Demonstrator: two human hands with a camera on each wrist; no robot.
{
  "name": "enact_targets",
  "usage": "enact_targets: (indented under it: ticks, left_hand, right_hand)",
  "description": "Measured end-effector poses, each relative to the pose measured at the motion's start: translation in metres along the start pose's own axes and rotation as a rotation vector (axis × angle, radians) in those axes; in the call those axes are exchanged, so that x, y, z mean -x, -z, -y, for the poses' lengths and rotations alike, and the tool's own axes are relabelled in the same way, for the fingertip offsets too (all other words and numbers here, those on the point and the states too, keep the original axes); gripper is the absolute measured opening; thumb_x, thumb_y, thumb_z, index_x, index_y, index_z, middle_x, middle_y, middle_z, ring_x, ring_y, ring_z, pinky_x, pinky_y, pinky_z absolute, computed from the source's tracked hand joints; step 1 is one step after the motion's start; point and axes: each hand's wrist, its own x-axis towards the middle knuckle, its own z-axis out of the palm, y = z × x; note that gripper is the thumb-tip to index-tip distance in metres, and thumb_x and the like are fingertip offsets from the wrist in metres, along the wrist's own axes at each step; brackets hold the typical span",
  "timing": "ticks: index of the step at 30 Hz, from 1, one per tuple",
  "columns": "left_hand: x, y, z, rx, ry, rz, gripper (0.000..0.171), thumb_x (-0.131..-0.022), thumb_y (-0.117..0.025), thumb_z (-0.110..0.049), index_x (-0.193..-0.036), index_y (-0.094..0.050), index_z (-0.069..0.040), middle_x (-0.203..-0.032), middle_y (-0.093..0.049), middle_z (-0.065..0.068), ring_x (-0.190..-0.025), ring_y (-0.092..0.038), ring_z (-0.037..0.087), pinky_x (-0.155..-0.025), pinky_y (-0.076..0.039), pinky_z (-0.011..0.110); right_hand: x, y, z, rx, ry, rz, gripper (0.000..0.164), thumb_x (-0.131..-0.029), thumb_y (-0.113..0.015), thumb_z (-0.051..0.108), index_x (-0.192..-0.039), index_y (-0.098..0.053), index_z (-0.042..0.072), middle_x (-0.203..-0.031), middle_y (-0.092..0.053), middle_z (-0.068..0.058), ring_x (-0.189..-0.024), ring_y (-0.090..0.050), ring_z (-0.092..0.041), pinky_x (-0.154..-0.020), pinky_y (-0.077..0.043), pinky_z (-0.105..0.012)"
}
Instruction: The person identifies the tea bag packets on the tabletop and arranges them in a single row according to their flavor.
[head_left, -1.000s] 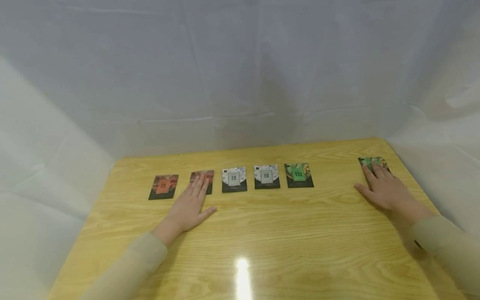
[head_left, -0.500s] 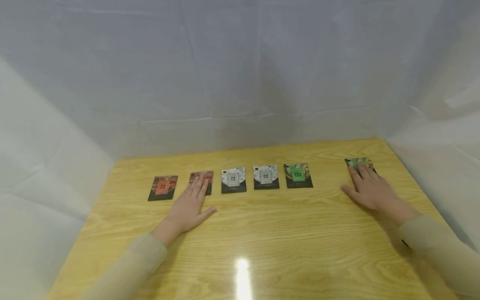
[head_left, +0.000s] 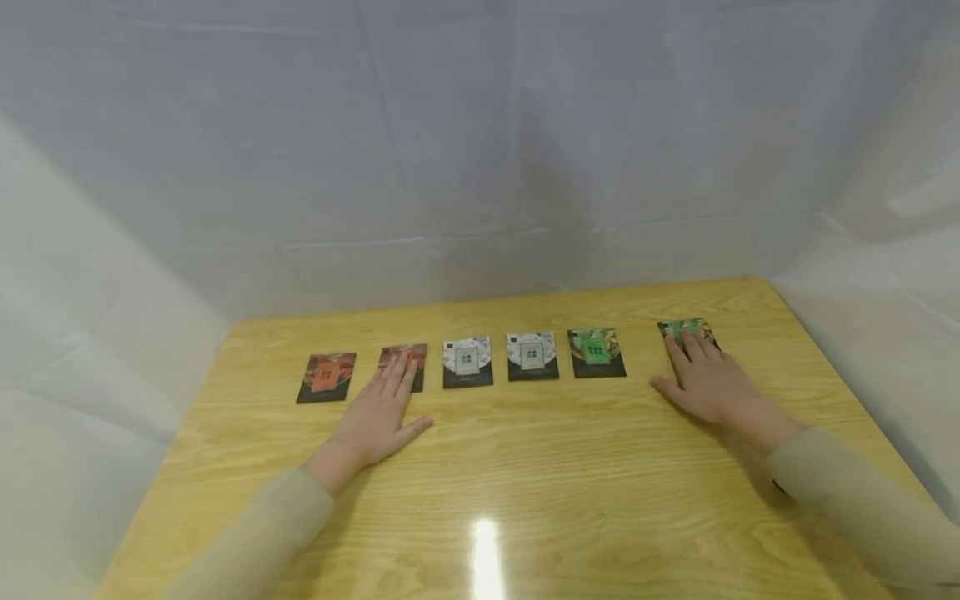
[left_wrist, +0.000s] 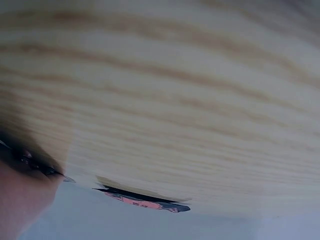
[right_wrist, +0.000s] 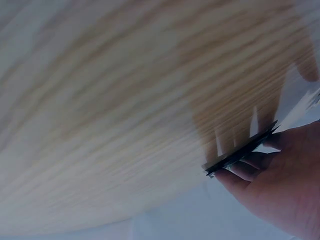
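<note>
Flat on a red-and-black packet (head_left: 414,379), second from the left, lie the straight fingers of my left hand (head_left: 375,421); they hide much of its front. My right hand (head_left: 708,379), fingers extended, rests on a green-and-black packet (head_left: 682,327) at the right end of the row, covering its lower part. Between the hands lie two white-and-black packets, one (head_left: 468,362) beside the other (head_left: 532,357), and a second green packet (head_left: 597,352). Another red packet (head_left: 326,377) is at the far left. In the right wrist view the fingers touch the dark packet edge (right_wrist: 242,152).
The packets form a row on a wood-grain table (head_left: 525,483), toward its far edge. A pale cloth backdrop (head_left: 480,150) hangs behind the table, with more white cloth on both sides.
My right hand has slid leftward across the table, and the green packet under its fingers has moved with it toward the other green packet. My left hand has stayed in place.
</note>
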Motion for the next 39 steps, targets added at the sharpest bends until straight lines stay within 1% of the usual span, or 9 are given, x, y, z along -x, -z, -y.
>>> enact_targets:
  ticks: [6, 13, 17, 22, 25, 31, 36, 39]
  left_hand:
    - [-0.001, -0.002, 0.001, -0.009, 0.0, -0.003, 0.097, -0.107, -0.05, -0.061, -0.168, -0.013, 0.005, -0.177, -0.003, 0.026, -0.165, -0.01, 0.044, -0.135, -0.019, 0.055]
    - [0.001, 0.001, -0.001, -0.004, 0.0, 0.003, 0.096, -0.107, -0.051, -0.059, -0.167, -0.013, 0.006, -0.177, -0.003, 0.026, -0.165, -0.009, 0.045, -0.135, -0.019, 0.055]
    - [0.0, 0.0, -0.001, 0.003, 0.001, 0.002, 0.096, -0.107, -0.052, -0.058, -0.167, -0.014, 0.007, -0.177, -0.003, 0.027, -0.165, -0.009, 0.045, -0.135, -0.019, 0.056]
    - [-0.001, -0.003, 0.0, -0.011, 0.001, 0.002, 0.097, -0.107, -0.05, -0.059, -0.168, -0.012, 0.006, -0.177, -0.001, 0.026, -0.165, -0.008, 0.045, -0.135, -0.019, 0.055]
    - [-0.002, -0.004, 0.001, -0.012, 0.001, -0.001, 0.097, -0.107, -0.05, -0.059, -0.168, -0.012, 0.006, -0.177, -0.001, 0.026, -0.165, -0.008, 0.045, -0.135, -0.019, 0.055]
    - [-0.002, -0.004, 0.002, 0.006, 0.0, -0.002, 0.096, -0.107, -0.05, -0.059, -0.168, -0.011, 0.006, -0.177, -0.001, 0.025, -0.165, -0.008, 0.045, -0.135, -0.019, 0.056]
    - [-0.002, -0.003, 0.002, 0.016, -0.005, -0.012, 0.095, -0.108, -0.049, -0.058, -0.168, -0.011, 0.006, -0.177, -0.002, 0.026, -0.165, -0.009, 0.045, -0.135, -0.019, 0.056]
    - [-0.001, -0.003, 0.002, 0.014, -0.002, -0.006, 0.096, -0.108, -0.049, -0.058, -0.168, -0.011, 0.006, -0.177, -0.002, 0.026, -0.165, -0.009, 0.045, -0.135, -0.018, 0.055]
  right_hand:
    - [-0.003, -0.001, 0.012, -0.004, -0.002, 0.007, 0.085, -0.111, -0.046, 0.053, -0.164, -0.025, -0.01, -0.168, -0.022, -0.04, -0.152, -0.028, -0.061, -0.116, -0.037, -0.075]
    - [-0.005, -0.002, 0.024, -0.011, -0.015, 0.021, 0.086, -0.111, -0.045, 0.055, -0.165, -0.025, -0.009, -0.169, -0.02, -0.04, -0.153, -0.027, -0.06, -0.117, -0.036, -0.075]
    - [-0.005, 0.0, 0.031, -0.031, -0.031, 0.025, 0.085, -0.111, -0.045, 0.055, -0.165, -0.025, -0.009, -0.169, -0.019, -0.04, -0.154, -0.025, -0.06, -0.119, -0.034, -0.075]
    - [-0.005, 0.001, 0.039, -0.053, -0.044, 0.021, 0.085, -0.111, -0.044, 0.054, -0.164, -0.025, -0.009, -0.168, -0.02, -0.041, -0.154, -0.024, -0.06, -0.122, -0.031, -0.073]
    - [-0.005, 0.003, 0.042, -0.062, -0.051, 0.03, 0.086, -0.111, -0.043, 0.056, -0.165, -0.024, -0.009, -0.169, -0.019, -0.041, -0.155, -0.022, -0.06, -0.124, -0.029, -0.072]
    - [-0.004, 0.005, 0.046, -0.061, -0.052, 0.023, 0.086, -0.111, -0.046, 0.055, -0.164, -0.026, -0.01, -0.168, -0.021, -0.041, -0.154, -0.025, -0.06, -0.123, -0.032, -0.073]
    - [-0.003, 0.007, 0.049, -0.075, -0.055, 0.028, 0.086, -0.111, -0.045, 0.055, -0.164, -0.026, -0.01, -0.168, -0.02, -0.041, -0.155, -0.024, -0.06, -0.123, -0.03, -0.073]
    - [-0.003, 0.006, 0.049, -0.079, -0.055, 0.03, 0.086, -0.111, -0.044, 0.056, -0.164, -0.025, -0.009, -0.169, -0.019, -0.04, -0.155, -0.023, -0.06, -0.123, -0.03, -0.074]
